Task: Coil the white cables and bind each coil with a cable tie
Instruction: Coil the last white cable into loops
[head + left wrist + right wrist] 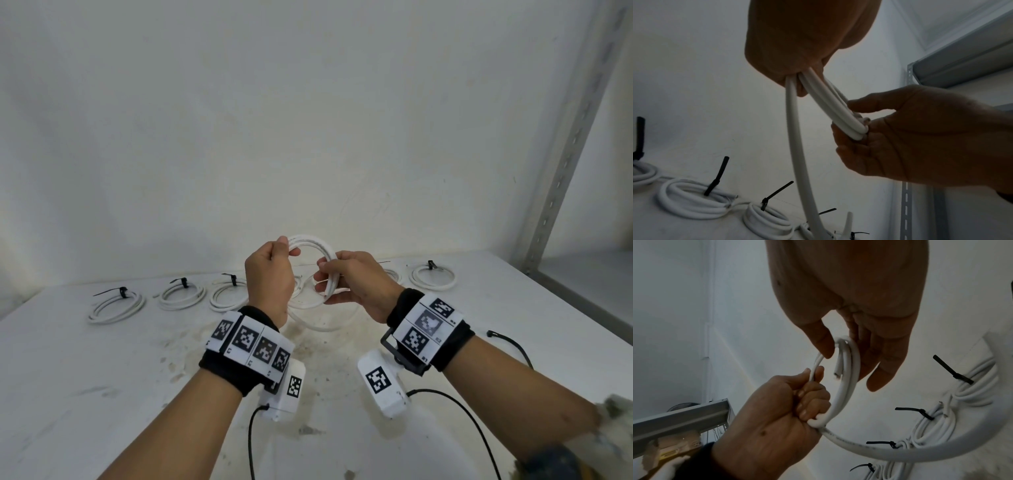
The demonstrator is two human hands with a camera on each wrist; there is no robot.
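White cable, half coiled, held above the middle of the table.

My left hand is fisted round the gathered loops; my right hand pinches their other side between thumb and fingers. I'd lay each new turn flat against the last, keep the loose tail from dragging, and not loosen until a tie goes on. Bound coils line the far edge.

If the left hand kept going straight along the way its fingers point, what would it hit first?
Probably the bare white wall. The left hand grips the white cable coil above the table, pointing away from the person; nothing else shows in that line, though depth is unclear.
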